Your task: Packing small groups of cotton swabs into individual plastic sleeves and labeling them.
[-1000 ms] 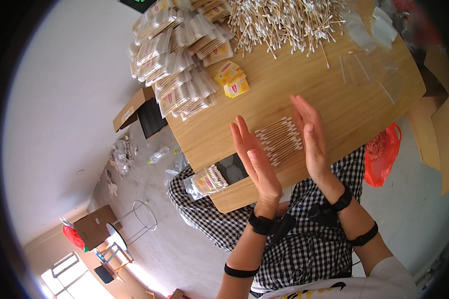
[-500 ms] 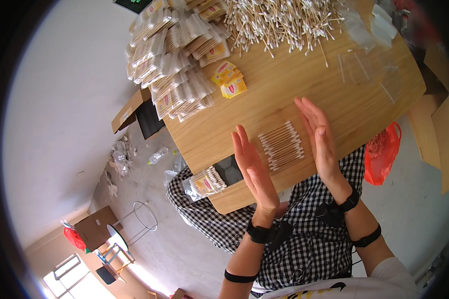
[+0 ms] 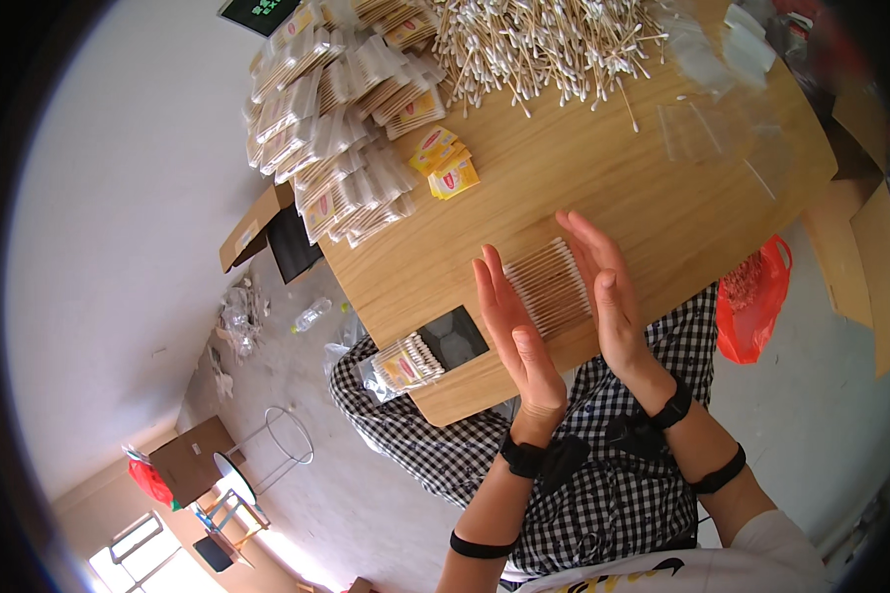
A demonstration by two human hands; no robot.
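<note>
A row of cotton swabs (image 3: 547, 288) lies side by side on the wooden table near its front edge. Fingers stretched out, my left hand (image 3: 517, 336) stands on edge along the row's left side. My right hand (image 3: 608, 296) is likewise flat and upright along the right side, palm toward the row. Both palms are at or very near the swab tips; whether they touch cannot be made out. Left of my left hand, a clear bag of swabs with a yellow card (image 3: 402, 366) lies beside a dark flat pad (image 3: 454, 338).
Stacked packets of swabs (image 3: 336, 128) cover the table's far left, with small yellow cards (image 3: 447, 166) beside them. A loose heap of swabs (image 3: 554, 44) lies at the back. Clear plastic bags (image 3: 707, 133) are at the right. A red plastic bag (image 3: 752, 306) hangs past the right edge.
My hands have moved closer together, left hand rightward and right hand leftward, up to the row's ends. The swabs now look more evenly lined up.
</note>
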